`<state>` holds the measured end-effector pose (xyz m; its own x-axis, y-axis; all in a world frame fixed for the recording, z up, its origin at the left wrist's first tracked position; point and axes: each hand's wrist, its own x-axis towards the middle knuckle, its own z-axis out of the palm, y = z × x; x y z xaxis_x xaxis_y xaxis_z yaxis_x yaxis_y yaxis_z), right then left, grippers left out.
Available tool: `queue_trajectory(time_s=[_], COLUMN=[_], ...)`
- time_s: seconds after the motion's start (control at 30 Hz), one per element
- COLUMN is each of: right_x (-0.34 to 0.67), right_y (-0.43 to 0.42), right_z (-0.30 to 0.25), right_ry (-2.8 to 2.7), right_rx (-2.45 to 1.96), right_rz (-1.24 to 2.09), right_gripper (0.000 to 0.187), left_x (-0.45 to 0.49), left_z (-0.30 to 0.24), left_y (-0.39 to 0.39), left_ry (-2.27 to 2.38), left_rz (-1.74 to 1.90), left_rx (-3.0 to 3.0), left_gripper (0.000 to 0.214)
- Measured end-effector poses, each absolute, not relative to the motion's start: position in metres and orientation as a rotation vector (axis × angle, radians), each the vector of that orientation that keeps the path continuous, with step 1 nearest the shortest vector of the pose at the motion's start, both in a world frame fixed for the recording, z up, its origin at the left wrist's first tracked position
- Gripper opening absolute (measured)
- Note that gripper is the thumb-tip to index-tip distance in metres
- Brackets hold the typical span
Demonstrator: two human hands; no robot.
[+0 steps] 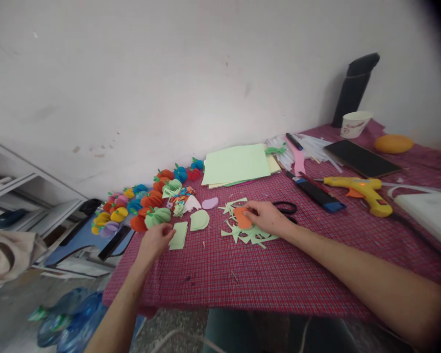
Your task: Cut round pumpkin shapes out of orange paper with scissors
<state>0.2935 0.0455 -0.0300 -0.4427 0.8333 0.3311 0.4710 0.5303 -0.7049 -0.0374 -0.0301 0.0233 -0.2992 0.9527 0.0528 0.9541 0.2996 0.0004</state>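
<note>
Your right hand (266, 216) holds an orange paper piece (242, 218) over pale green scraps (247, 237), beside black scissor handles (288, 212). Your left hand (157, 240) has its fingertips at the edge of green paper rectangles (179, 236) on the desk (206, 279), near colourful pumpkin-like ornaments (152, 199). A yellow glue gun (365, 189) lies rightward.

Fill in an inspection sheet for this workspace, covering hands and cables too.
Surface: red checked tablecloth bearing loose green offcuts.
Work pieces: orange cutout; pale green rectangles; pumpkin ornaments.
Clutter: utility knife, smartphone, paper cup.
Hands: right hand pinches the orange cutout; left hand at the rectangles, grip unclear.
Cables: black cable right of the yellow glue gun.
Surroundings: white wall behind; plastic bottles on the floor, left.
</note>
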Motion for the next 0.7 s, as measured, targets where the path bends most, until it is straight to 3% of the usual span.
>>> queue_trajectory(time_s=[0.5, 0.7], right_x=[0.292, 0.284], right_y=[0.047, 0.026], right_z=[-0.037, -0.019], right_ry=[-2.103, -1.89], right_rx=[-1.045, -0.855], right_rz=[0.732, 1.326], right_gripper=[0.013, 0.016], left_x=[-0.036, -0.035], left_z=[-0.019, -0.017], left_y=[-0.045, -0.043], left_ry=[-2.42, -2.451], left_rz=[-0.093, -0.048], left_rx=[-1.738, -1.73], left_gripper=[0.043, 0.042])
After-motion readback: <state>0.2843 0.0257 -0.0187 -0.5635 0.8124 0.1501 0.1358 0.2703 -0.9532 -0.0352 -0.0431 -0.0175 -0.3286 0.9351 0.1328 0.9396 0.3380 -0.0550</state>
